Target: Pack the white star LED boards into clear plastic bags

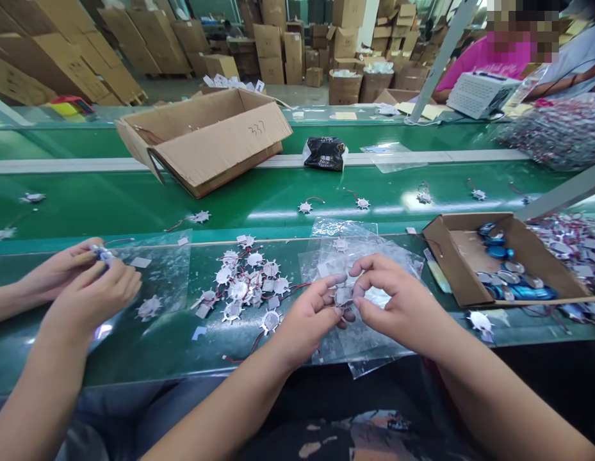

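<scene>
**Setting:** On my head feed, stacked cardboard cartons (57, 57) fill the upper left of the frame and continue across the top, behind the line.

**Surface:** A green assembly-line surface (259, 205) crosses the frame in two tiers, divided by a pale rail.

**Containers:** An open cardboard box (205, 137) marked 337 sits at upper centre, overhanging the rail. A shallow cardboard tray (470, 256) at middle right holds round blue-rimmed metal discs (508, 275).

**Co-workers:** At the lower left, a co-worker's hands (90, 294) pinch a small bright part. At the upper right, a person in a pink top (484, 57) sits behind a white perforated unit (480, 95).

**Loose parts:** A pile of spiked white discs (244, 282) with red leads lies left of centre, and more are spaced along the far tier.

**Underlay:** A clear plastic sheet (374, 339) lies beneath the wearer's hands at lower centre.

**Hands:** The wearer's left hand (304, 323) and right hand (403, 307) are both closed to a fingertip pinch, facing each other.

**Held part:** A small spiked disc (344, 296) sits between both sets of fingertips, at centre, above the sheet; the fingers hide most of it.

**Handling (my judgement):** Light, thin and fairly stiff, with points that may snag. I would grip it by the rim between the spikes, not by its fine leads.
</scene>
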A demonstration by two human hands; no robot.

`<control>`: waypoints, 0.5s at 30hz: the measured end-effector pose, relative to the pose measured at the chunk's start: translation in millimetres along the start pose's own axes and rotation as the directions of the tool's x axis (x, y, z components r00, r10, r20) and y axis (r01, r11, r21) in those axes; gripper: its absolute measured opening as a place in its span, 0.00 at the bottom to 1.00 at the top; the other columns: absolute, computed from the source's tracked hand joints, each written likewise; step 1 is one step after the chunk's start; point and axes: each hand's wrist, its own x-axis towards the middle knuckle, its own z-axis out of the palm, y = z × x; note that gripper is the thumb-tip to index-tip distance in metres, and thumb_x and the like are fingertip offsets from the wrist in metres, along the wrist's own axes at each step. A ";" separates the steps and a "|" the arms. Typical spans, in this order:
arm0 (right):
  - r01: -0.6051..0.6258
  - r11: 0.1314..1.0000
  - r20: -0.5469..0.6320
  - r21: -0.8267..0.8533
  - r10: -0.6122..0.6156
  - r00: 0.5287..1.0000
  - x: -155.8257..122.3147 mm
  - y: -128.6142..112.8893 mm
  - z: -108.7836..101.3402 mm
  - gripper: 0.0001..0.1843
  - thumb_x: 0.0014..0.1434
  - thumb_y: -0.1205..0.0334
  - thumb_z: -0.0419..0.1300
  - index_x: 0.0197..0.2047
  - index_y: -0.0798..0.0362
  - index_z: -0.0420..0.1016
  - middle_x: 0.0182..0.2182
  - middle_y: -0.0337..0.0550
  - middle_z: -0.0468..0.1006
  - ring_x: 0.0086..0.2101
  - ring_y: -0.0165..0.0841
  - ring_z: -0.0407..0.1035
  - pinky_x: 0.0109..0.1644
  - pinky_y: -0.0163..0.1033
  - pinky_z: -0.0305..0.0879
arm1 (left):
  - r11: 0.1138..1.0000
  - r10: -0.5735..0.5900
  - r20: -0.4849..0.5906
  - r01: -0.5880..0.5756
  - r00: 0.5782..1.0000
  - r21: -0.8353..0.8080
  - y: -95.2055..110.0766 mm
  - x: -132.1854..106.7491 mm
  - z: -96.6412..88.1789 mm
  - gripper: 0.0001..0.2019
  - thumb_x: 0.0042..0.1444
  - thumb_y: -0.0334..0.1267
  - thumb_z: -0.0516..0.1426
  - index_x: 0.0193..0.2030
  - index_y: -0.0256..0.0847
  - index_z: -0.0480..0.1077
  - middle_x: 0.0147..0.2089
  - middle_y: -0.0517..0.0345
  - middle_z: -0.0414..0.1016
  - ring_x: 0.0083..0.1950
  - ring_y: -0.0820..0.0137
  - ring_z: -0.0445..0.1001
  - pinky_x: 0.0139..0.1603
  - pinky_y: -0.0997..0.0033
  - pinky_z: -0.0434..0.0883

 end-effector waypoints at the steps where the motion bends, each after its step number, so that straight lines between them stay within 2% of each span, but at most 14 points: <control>1: -0.007 1.000 0.001 -0.009 0.007 1.000 0.3 -2.1 0.7 0.05 0.53 0.69 0.57 0.28 0.51 0.72 0.44 0.44 0.72 0.46 0.36 0.69 0.51 0.41 0.66 | 1.000 0.002 0.001 -0.002 1.000 -0.013 1.2 -1.6 2.6 0.31 0.44 0.32 0.61 0.59 0.37 0.63 0.36 0.57 0.75 0.33 0.73 0.73 0.35 0.72 0.69; 9: -0.033 0.998 0.037 -0.061 0.036 0.999 -2.6 -10.9 -3.9 0.05 0.52 0.69 0.57 0.27 0.52 0.72 0.45 0.44 0.70 0.47 0.35 0.68 0.51 0.41 0.64 | 0.999 0.012 -0.004 -0.013 1.000 -0.051 7.9 -6.7 7.4 0.31 0.44 0.29 0.58 0.59 0.34 0.63 0.32 0.59 0.76 0.31 0.74 0.72 0.36 0.70 0.69; 15: -0.036 0.996 0.002 -0.088 0.036 0.999 -1.8 -10.1 -1.6 0.06 0.54 0.68 0.56 0.27 0.52 0.71 0.44 0.43 0.71 0.46 0.33 0.68 0.52 0.40 0.63 | 0.998 0.007 -0.025 -0.008 1.000 -0.060 11.9 -8.2 12.7 0.30 0.44 0.29 0.59 0.57 0.33 0.64 0.31 0.60 0.75 0.32 0.74 0.72 0.35 0.71 0.69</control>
